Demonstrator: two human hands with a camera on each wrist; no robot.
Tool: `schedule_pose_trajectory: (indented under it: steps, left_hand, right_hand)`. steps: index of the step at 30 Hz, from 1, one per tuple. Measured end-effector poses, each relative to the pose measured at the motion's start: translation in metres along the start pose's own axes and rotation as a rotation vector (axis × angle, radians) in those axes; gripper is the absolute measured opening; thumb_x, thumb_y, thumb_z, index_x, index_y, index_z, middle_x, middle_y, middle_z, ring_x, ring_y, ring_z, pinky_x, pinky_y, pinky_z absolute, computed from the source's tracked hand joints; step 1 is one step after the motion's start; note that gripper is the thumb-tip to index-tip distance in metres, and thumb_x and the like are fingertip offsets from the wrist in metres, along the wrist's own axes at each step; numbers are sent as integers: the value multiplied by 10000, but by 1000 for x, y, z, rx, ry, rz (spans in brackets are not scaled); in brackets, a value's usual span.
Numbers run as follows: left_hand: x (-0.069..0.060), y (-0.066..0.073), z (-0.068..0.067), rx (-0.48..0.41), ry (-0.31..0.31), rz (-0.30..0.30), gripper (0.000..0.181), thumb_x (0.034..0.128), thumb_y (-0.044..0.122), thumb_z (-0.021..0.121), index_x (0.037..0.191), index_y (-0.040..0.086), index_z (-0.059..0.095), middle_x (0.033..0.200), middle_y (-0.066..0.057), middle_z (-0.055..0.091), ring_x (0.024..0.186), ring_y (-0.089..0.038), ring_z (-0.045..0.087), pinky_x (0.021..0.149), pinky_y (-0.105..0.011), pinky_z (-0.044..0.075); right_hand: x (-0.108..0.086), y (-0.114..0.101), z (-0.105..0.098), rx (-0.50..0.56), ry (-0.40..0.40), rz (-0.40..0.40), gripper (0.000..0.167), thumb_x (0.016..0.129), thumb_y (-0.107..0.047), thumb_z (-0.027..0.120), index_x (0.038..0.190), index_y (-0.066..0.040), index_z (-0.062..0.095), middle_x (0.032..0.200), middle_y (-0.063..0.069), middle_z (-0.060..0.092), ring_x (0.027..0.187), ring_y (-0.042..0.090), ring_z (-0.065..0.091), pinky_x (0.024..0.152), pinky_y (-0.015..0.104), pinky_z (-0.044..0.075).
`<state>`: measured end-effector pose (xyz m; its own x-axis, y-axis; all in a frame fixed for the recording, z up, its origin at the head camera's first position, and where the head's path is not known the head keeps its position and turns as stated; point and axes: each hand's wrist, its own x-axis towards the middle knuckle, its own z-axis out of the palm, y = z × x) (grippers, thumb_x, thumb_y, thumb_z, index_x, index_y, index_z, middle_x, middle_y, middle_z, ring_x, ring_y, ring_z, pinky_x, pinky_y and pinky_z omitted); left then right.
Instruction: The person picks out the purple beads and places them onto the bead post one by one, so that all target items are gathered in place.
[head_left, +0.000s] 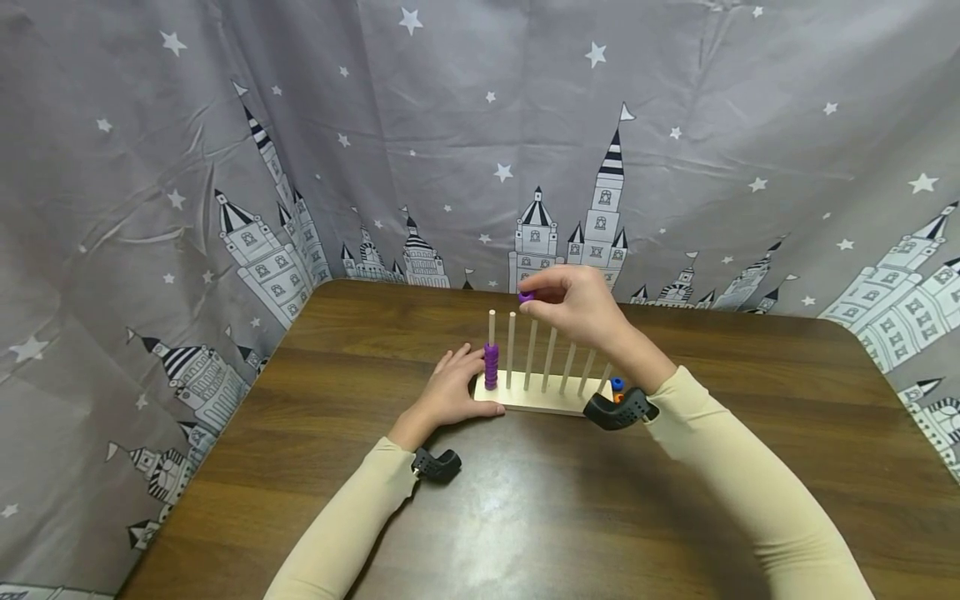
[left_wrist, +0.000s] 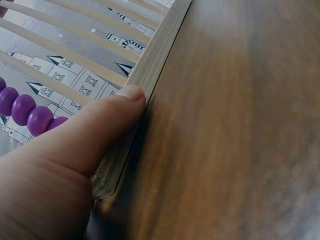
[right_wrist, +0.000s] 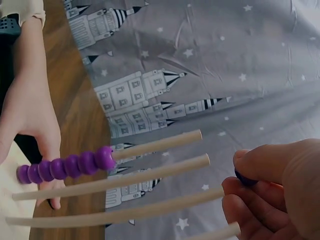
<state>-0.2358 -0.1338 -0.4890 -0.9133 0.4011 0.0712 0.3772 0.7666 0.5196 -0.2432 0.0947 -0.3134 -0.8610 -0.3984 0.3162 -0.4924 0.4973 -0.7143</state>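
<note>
A wooden peg rack [head_left: 551, 403] with a row of upright pegs stands on the table. Several purple beads [head_left: 491, 367] are stacked on its leftmost peg. My left hand [head_left: 452, 390] holds the left end of the base, the thumb [left_wrist: 112, 115] lying along the front edge and the fingers on the far side. Above the pegs, my right hand [head_left: 581, 307] pinches a single purple bead [head_left: 526, 296] between thumb and fingers. In the right wrist view that bead [right_wrist: 246, 179] is mostly hidden by the fingers, apart from the peg tips.
Blue [head_left: 617, 383] and orange beads [head_left: 618, 397] show by the rack's right end, partly hidden behind the right wrist camera [head_left: 618, 410]. The brown wooden table [head_left: 360, 333] reaches back to a grey curtain [head_left: 450, 150] printed with castles and stars.
</note>
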Motion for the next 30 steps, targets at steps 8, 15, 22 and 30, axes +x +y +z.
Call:
schedule_pose_trajectory:
  steps: [8, 15, 22, 30]
  left_hand:
    - [0, -1, -1, -4, 1, -1, 713, 731, 523, 838, 1295, 120, 669, 1601, -112, 455, 1562, -389, 259, 1297, -591, 110]
    - [0, -1, 0, -11, 7, 15, 705, 728, 509, 845, 1291, 122, 670, 1595, -115, 463, 1557, -406, 262, 1288, -611, 122]
    - [0, 0, 1, -11, 24, 32, 706, 722, 498, 854, 1292, 123, 669, 1583, -110, 482, 1545, -423, 282, 1276, -632, 147]
    - [0, -1, 2, -9, 23, 37, 719, 728, 499, 848, 1315, 130, 660, 1582, -102, 485, 1543, -425, 285, 1274, -637, 148]
  right_hand:
    - [6, -9, 11, -16, -25, -46, 249, 850, -33, 778, 1097, 1, 762, 1082, 180, 771, 920, 282, 766, 812, 301, 639]
    - [8, -11, 19, -20, -46, -46, 260, 847, -32, 780, 1104, 3, 755, 1079, 176, 771, 919, 278, 761, 811, 298, 637]
    - [10, -11, 23, -67, -47, -87, 245, 848, -48, 781, 1089, -7, 763, 1077, 156, 777, 916, 260, 766, 826, 304, 635]
    - [14, -14, 23, -85, -60, -135, 236, 844, -53, 786, 1075, -5, 766, 1074, 152, 780, 910, 250, 764, 819, 303, 634]
